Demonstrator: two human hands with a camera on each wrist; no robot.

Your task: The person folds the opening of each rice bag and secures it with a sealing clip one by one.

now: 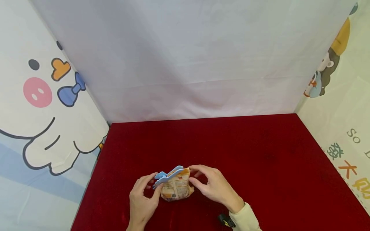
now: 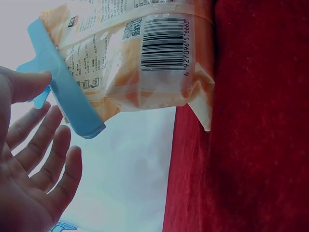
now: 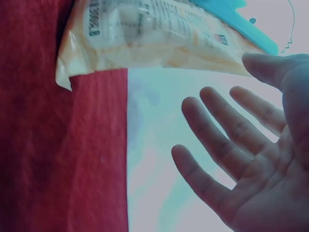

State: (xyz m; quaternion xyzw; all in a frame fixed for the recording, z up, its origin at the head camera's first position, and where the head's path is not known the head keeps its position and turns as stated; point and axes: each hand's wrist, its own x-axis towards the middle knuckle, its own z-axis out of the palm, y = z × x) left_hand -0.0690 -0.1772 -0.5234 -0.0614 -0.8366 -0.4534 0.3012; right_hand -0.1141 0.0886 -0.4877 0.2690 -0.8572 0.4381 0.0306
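A blue sealing clip (image 1: 168, 175) lies across the top of an orange-and-white plastic food bag (image 1: 177, 188) that stands on the red cloth. My left hand (image 1: 143, 195) is at the clip's left end, pinching its handle between thumb and index finger. The left wrist view shows the thumb (image 2: 34, 86) against the clip (image 2: 67, 89), the other fingers spread below it. To the right of the bag, my right hand (image 1: 215, 186) has its fingers loosely extended. Its thumb (image 3: 265, 66) is at the bag's upper edge in the right wrist view, its other fingers apart from the bag.
Red cloth (image 1: 245, 150) covers the table. A white curtain (image 1: 202, 57) rises behind it, with printed cartoon sheets (image 1: 37, 96) along the sides. A small black object (image 1: 226, 220) shows beside the right sleeve (image 1: 245, 218).
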